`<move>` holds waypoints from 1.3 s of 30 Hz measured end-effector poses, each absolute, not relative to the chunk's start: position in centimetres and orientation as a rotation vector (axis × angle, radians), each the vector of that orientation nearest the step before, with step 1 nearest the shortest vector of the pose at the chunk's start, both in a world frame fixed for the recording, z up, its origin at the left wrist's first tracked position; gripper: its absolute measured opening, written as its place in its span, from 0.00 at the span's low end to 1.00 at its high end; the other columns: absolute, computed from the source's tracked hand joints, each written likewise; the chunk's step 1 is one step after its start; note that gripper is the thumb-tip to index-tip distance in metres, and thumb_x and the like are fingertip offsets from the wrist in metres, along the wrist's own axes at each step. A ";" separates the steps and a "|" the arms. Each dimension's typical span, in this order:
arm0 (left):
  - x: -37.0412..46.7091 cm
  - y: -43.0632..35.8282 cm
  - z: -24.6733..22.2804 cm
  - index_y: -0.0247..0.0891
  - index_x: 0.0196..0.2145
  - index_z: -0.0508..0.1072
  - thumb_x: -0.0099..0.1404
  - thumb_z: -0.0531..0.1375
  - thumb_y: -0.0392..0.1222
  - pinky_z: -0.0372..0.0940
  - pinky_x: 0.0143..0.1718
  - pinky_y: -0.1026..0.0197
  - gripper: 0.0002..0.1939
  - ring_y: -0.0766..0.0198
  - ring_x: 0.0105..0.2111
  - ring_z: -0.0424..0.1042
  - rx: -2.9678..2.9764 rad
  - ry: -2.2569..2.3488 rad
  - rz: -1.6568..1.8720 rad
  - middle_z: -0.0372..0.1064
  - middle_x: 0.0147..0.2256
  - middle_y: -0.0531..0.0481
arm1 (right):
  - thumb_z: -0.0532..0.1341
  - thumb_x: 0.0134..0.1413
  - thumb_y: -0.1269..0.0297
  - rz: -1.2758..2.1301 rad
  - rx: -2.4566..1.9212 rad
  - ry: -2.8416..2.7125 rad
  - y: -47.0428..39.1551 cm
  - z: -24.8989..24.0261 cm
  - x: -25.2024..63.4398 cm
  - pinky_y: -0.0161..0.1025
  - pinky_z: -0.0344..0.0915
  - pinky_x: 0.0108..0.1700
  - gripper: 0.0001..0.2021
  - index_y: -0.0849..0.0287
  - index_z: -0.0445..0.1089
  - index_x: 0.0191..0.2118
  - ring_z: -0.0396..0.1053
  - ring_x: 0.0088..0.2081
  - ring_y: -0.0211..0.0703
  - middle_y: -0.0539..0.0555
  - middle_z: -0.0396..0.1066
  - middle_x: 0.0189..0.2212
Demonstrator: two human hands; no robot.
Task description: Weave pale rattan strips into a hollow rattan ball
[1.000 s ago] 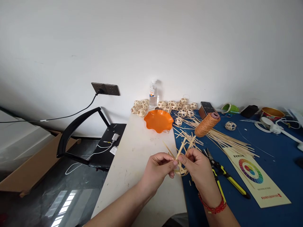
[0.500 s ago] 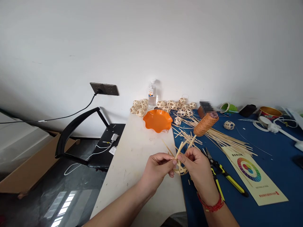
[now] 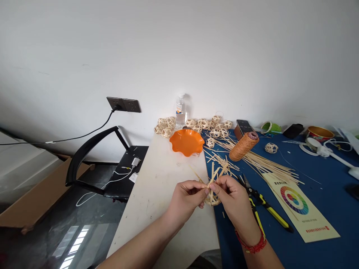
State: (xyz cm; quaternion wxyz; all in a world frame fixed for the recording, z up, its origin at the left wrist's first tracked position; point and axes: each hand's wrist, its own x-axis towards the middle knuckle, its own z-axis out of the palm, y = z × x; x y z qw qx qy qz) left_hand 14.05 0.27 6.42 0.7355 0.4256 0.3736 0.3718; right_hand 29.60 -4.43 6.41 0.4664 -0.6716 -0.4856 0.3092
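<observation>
Between my two hands is a partly woven ball of pale bamboo strips (image 3: 212, 199), its loose ends sticking up and outward. My left hand (image 3: 189, 196) pinches the strips from the left with thumb and forefinger. From the other side my right hand (image 3: 230, 194) grips the weave, its thumb close to the left thumb. The fingers hide part of the crossing strips. Short cut strips (image 3: 223, 163) lie just beyond the hands. Pruning shears with black and yellow handles (image 3: 270, 211) rest beside my right hand.
An orange wavy-edged plate (image 3: 187, 144) sits ahead, with a water bottle (image 3: 181, 112) and several woven balls (image 3: 203, 123) behind it. To the right are a brown cord roll (image 3: 243, 146), long strips (image 3: 269, 162), a colour-wheel booklet (image 3: 316, 224) and a phone (image 3: 244, 125). A black chair (image 3: 131, 160) stands left.
Both hands stay almost in place on the ball. The loose strip ends have shifted, and those near my right hand now spread differently.
</observation>
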 end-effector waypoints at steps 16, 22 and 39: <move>13.8 0.6 6.8 0.33 0.24 0.81 0.51 0.72 0.48 0.59 0.24 0.65 0.13 0.71 0.19 0.62 0.977 0.879 0.701 0.68 0.19 0.52 | 0.65 0.58 0.54 0.939 -1.513 -1.315 -5.0 5.9 31.0 0.35 0.56 0.29 0.11 0.56 0.71 0.32 0.57 0.26 0.37 0.44 0.57 0.22; 13.8 0.8 6.6 0.33 0.24 0.81 0.51 0.71 0.48 0.56 0.24 0.65 0.13 0.70 0.20 0.61 1.035 0.937 0.671 0.66 0.19 0.53 | 0.65 0.57 0.55 1.001 -1.491 -1.285 -4.8 5.1 31.0 0.35 0.56 0.28 0.13 0.56 0.67 0.27 0.56 0.25 0.37 0.44 0.56 0.21; 14.1 1.3 5.4 0.34 0.22 0.80 0.48 0.72 0.49 0.56 0.24 0.64 0.14 0.70 0.20 0.59 1.064 1.010 0.539 0.67 0.20 0.53 | 0.65 0.57 0.54 1.107 -1.462 -1.192 -4.5 4.0 30.8 0.36 0.60 0.31 0.12 0.58 0.72 0.31 0.62 0.28 0.39 0.49 0.68 0.27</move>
